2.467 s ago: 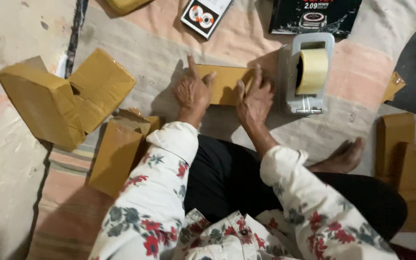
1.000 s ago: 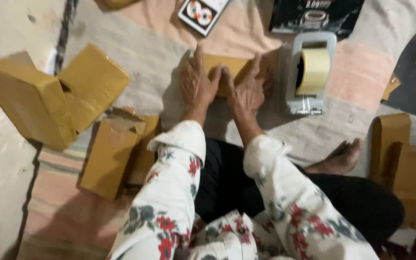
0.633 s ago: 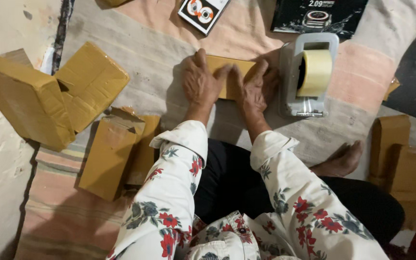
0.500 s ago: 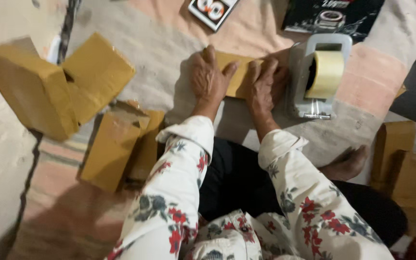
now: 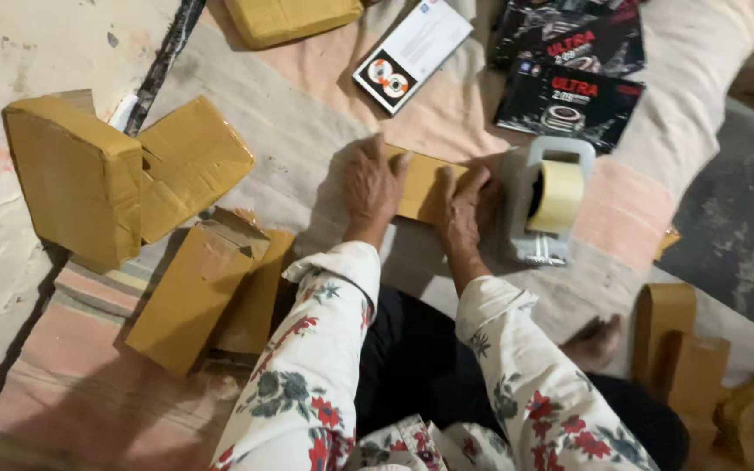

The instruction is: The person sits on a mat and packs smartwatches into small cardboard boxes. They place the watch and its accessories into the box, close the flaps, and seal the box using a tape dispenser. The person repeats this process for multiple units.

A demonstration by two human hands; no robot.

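A: Where does the flat brown parcel (image 5: 421, 181) lie?

B: On the striped cloth (image 5: 307, 131) spread over the floor, just in front of the seated person, a little far of the knees. Its long axis runs left to right across the view, the right end dipping slightly nearer. No end reads as a front, so there is no telling which way it points.

A: And the hands?

B: Both are on top of it. The left hand (image 5: 370, 185) rests flat over the left end, fingers spread and pointing away. The right hand (image 5: 462, 208) presses the right end, fingers bent down on the cardboard. Neither is closed round the parcel; they lie open on it, palms down. The parcel sits directly beneath and between them, so neither hand is clearly the nearer.

A: What stands beside it?

B: A tape dispenser (image 5: 550, 199), grey with a pale yellow roll, is just right of the right hand, nearly touching it. Beyond that lie two dark printed boxes (image 5: 569, 92) and a white card (image 5: 412, 52). To the left, well apart, two taped brown packages (image 5: 124, 174) lean together, with folded cardboard sleeves (image 5: 207, 292) nearer. More brown pieces (image 5: 682, 349) sit near right, by a bare foot (image 5: 593, 342).
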